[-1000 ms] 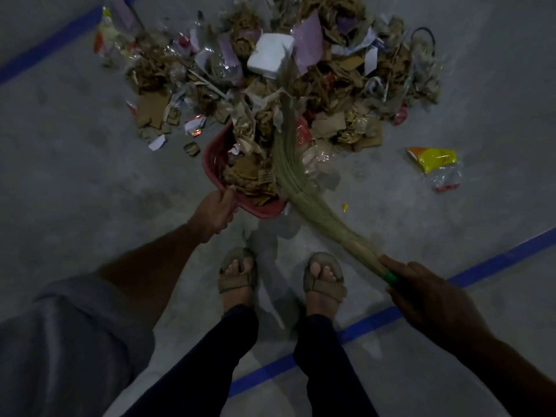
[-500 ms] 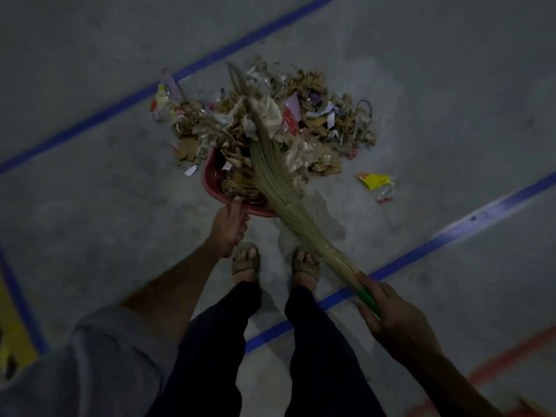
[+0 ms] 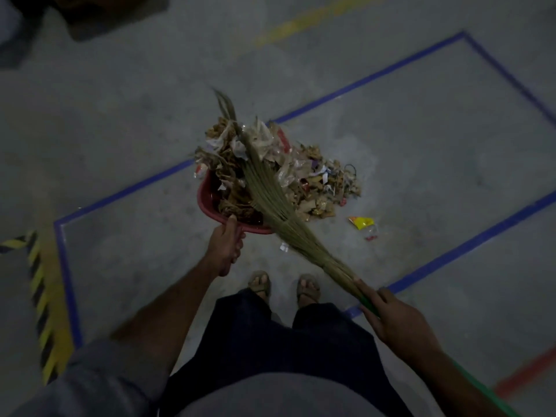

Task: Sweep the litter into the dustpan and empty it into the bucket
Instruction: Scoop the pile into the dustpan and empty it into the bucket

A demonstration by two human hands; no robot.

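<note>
With the left hand [image 3: 226,247] gripping the heaped red dustpan [image 3: 210,203] just beyond its fingers and the right hand [image 3: 394,320] wrapped round the broom [image 3: 270,194] pinning that load, much litter [image 3: 319,182] lies beyond, the bucket unseen, emptying not yet done.

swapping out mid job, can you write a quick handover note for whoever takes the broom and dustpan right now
Left hand grips the red dustpan by its near edge.
Right hand holds the broom at its green handle; the bristles lie across the load.
Dustpan: heaped with litter.
Pile on the floor just right of the dustpan; a yellow wrapper lies apart, nearer the feet.
Done: one load swept in.
Left: empty it into the bucket, which is not in view, then sweep up the pile and wrapper.
</note>
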